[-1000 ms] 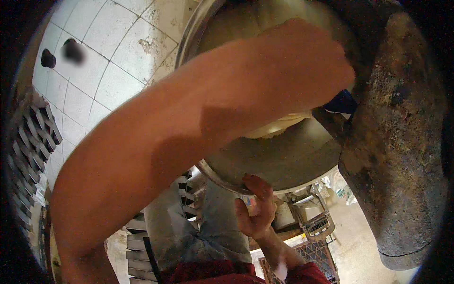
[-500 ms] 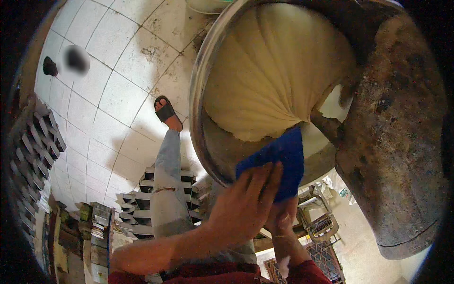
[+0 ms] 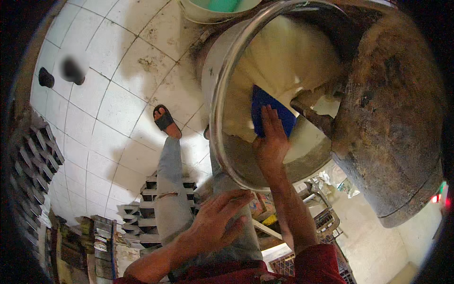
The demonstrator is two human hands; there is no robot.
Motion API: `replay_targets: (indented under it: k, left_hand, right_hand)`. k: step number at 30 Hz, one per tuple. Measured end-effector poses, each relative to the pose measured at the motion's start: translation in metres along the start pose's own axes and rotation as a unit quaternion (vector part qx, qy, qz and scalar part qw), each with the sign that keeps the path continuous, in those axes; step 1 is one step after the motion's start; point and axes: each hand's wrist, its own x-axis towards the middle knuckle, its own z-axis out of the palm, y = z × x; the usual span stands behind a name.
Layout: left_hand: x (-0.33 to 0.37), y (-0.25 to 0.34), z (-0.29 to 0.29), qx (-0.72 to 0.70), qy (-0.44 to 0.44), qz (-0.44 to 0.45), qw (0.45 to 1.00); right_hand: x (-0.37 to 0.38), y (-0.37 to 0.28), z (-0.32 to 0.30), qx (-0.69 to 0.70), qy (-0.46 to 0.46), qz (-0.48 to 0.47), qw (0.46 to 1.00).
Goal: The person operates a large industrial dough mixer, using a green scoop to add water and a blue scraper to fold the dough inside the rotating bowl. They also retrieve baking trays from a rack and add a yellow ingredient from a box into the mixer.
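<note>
My right hand (image 3: 273, 142) reaches into a large round metal mixing bowl (image 3: 222, 94). It grips a flat blue dough scraper (image 3: 265, 102), fingers laid along its face. The scraper's upper edge is at a big mass of pale dough (image 3: 295, 49) filling the far part of the bowl. A worn metal mixing hook (image 3: 313, 116) stands just right of the scraper. My left hand (image 3: 222, 220) hovers below the bowl's near rim, above my leg, fingers loosely extended and holding nothing.
A bulky, stained mixer head (image 3: 390, 113) overhangs the bowl's right side. Beyond the bowl stands a pale bucket (image 3: 213, 16) with something green inside. Stacked metal pans (image 3: 35, 156) line the left. My sandalled foot (image 3: 164, 120) rests on white floor tiles.
My left hand has come off the scraper and dropped toward me. My right hand has carried the scraper farther into the bowl. The bowl appears shifted rightward in the view.
</note>
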Motion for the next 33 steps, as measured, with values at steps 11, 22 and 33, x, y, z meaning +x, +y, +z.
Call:
replay_targets:
  k: [11, 22, 33]
  left_hand:
    - [-0.041, -0.030, -0.053, 0.037, 0.112, -0.064, 0.991]
    - [-0.057, -0.026, -0.061, 0.066, 0.147, -0.063, 0.985]
    - [-0.059, -0.032, -0.039, 0.064, 0.172, -0.102, 0.978]
  right_hand:
    - [-0.010, 0.042, 0.014, -0.043, 0.030, 0.080, 0.995]
    - [0.002, 0.023, 0.009, -0.064, -0.010, 0.104, 0.992]
    - [-0.007, 0.011, -0.003, 0.003, -0.035, 0.165, 0.986]
